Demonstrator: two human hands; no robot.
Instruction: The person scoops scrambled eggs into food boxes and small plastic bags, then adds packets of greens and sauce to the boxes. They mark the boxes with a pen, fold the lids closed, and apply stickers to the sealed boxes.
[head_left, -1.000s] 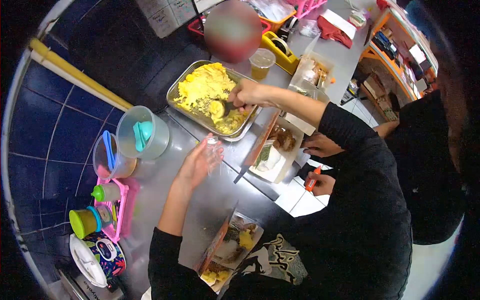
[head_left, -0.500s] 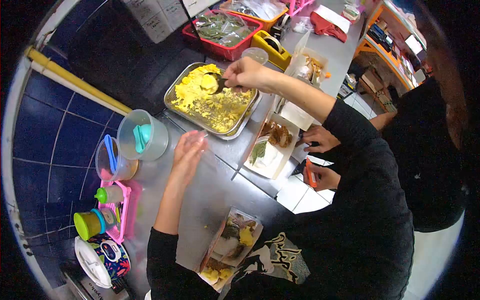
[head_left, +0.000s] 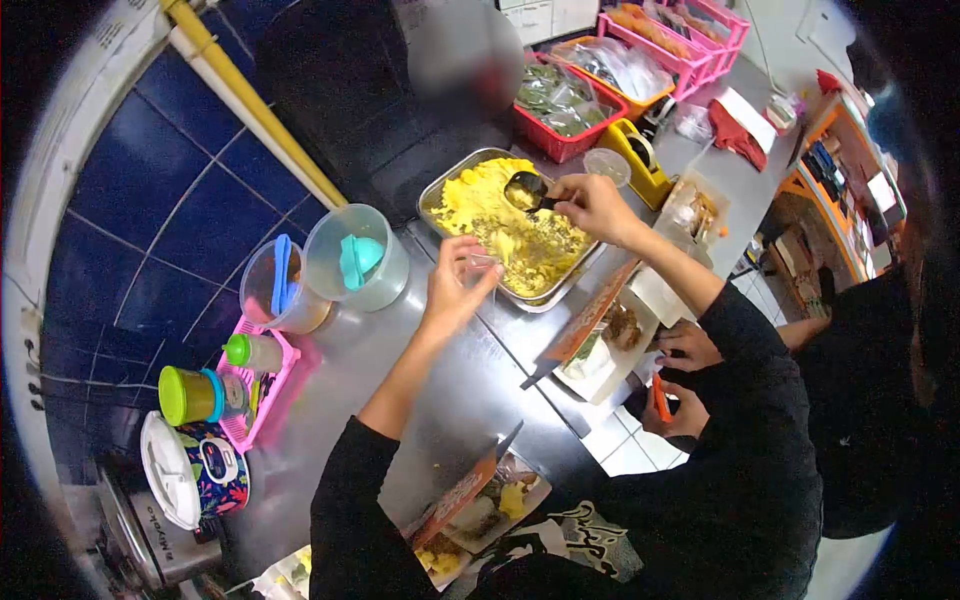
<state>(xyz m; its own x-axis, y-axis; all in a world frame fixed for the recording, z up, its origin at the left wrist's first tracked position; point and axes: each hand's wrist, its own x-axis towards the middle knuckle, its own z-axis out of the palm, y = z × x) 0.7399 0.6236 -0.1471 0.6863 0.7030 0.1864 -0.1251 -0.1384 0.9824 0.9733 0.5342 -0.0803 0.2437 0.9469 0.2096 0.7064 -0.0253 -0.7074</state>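
Left hand (head_left: 460, 287) nearer tray (head_left: 545, 298), pinching plastic (head_left: 484, 263); right hand (head_left: 598, 208) clenching scoop (head_left: 526, 190).

Bare desk (head_left: 335, 375) is stretching between the pink rack (head_left: 282, 375) and my left forearm (head_left: 402, 378), leaving my grip a low way through. The clear tubs (head_left: 388, 285) are blocking the far end, beside the metal tray's (head_left: 432, 205) raised rim. Under my right forearm (head_left: 680, 268), an upright box flap (head_left: 597, 310) is standing in the way, with another person's hands (head_left: 690, 346) crowding the box's near side.
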